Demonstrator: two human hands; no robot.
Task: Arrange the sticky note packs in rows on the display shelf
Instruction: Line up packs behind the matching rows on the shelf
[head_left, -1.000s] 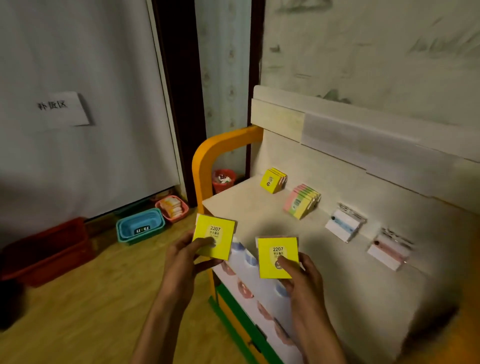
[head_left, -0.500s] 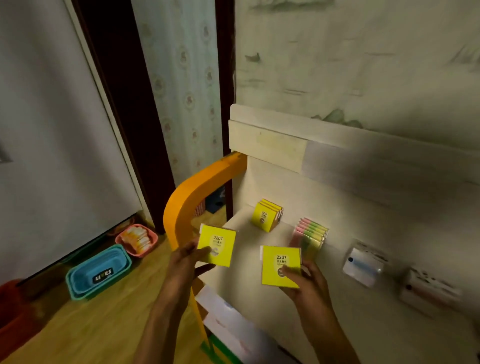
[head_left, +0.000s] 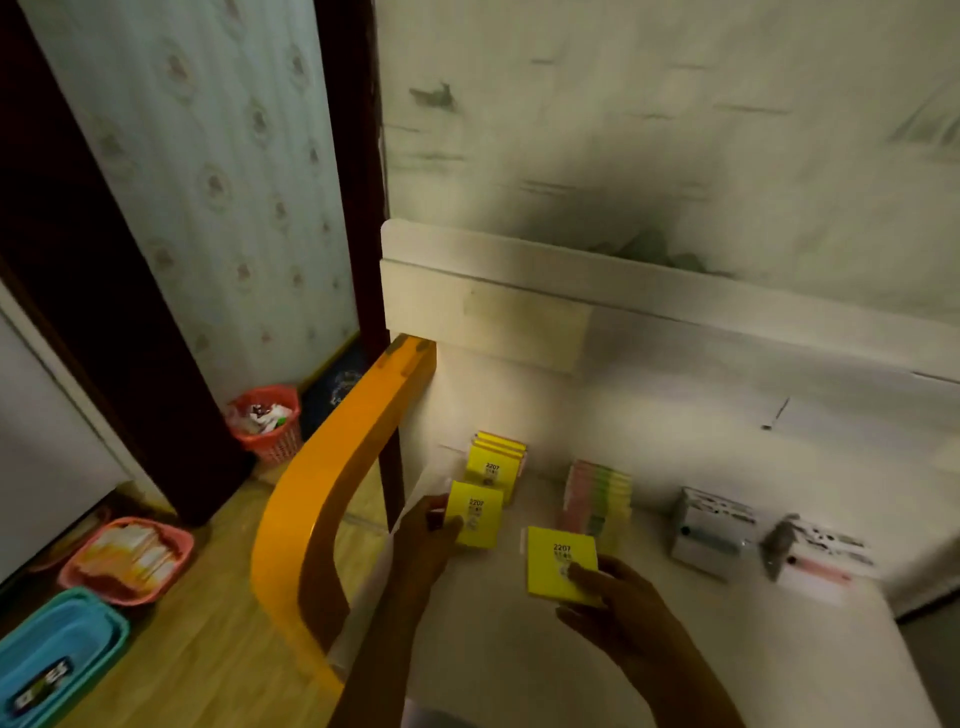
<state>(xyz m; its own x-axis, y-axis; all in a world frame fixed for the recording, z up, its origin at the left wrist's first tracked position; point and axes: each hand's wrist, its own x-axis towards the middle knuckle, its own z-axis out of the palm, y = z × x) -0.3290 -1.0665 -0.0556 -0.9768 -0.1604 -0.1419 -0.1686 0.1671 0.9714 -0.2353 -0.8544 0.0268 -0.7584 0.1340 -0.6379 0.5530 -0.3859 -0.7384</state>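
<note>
Left hand (head_left: 423, 530): gripping a yellow pack (head_left: 475, 521), thumb lying across its front, grip clenched on its left edge, holding it upright just in front of the yellow stack (head_left: 496, 464).
Right hand (head_left: 621, 605): gripping a second pack (head_left: 558, 564), thumb pressing on its lower front, fingers curling behind; pack hanging over the shelf (head_left: 571, 665), right of and lower than the left one.
Packs: both showing "2207" on a round label, faces pointing at the camera, well apart from each other.
Yellow stack: leaning against the back panel (head_left: 623, 415) at the shelf's left end, same label showing.
Pink-green stack (head_left: 600, 493): standing right of the yellow stack, a gap lying between them.
White packs (head_left: 714, 527): two sitting further right along the back, blurred, the second one (head_left: 821, 561) showing a pink stripe.
Orange rail (head_left: 332, 499): curving down the shelf's left side.
Floor (head_left: 197, 654): pink basket (head_left: 130, 558) holding papers, blue basket (head_left: 52, 654) sitting at the lower left, red bin (head_left: 267, 421) standing by the dark door frame.
</note>
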